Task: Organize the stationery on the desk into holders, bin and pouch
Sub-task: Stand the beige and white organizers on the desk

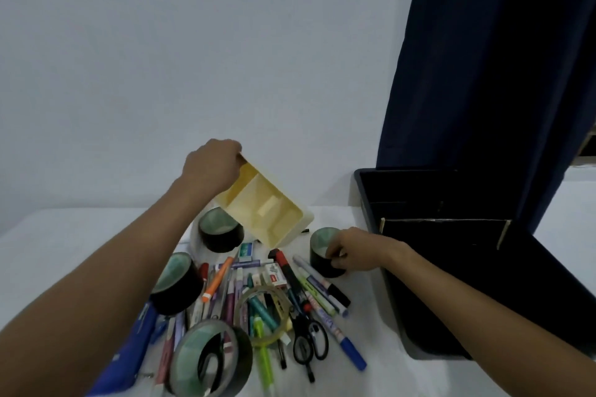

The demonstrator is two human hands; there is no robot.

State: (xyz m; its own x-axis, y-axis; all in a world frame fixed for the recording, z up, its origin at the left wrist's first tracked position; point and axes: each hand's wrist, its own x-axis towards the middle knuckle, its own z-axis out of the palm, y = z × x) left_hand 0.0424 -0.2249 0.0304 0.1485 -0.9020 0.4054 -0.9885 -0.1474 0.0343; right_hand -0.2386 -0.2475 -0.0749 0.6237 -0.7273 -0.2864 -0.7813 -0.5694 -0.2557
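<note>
My left hand (214, 164) grips the top corner of a cream-yellow divided holder (267, 209), which is tilted with its open side facing me above the desk. My right hand (353, 250) is closed around a black tape roll (322, 251) standing on the white desk (364, 325), just left of a black bin (445, 235). Between my arms lies a heap of pens and markers (274, 287), black scissors (308, 338), a clear tape roll (263, 316) and three more black tape rolls (221, 230) (175, 284) (209, 361).
A blue pouch (132, 351) lies at the lower left under my left forearm. A white eraser box (246, 250) sits below the holder. A dark blue curtain (490, 58) hangs over the far end of the bin. A pale wall stands behind the desk.
</note>
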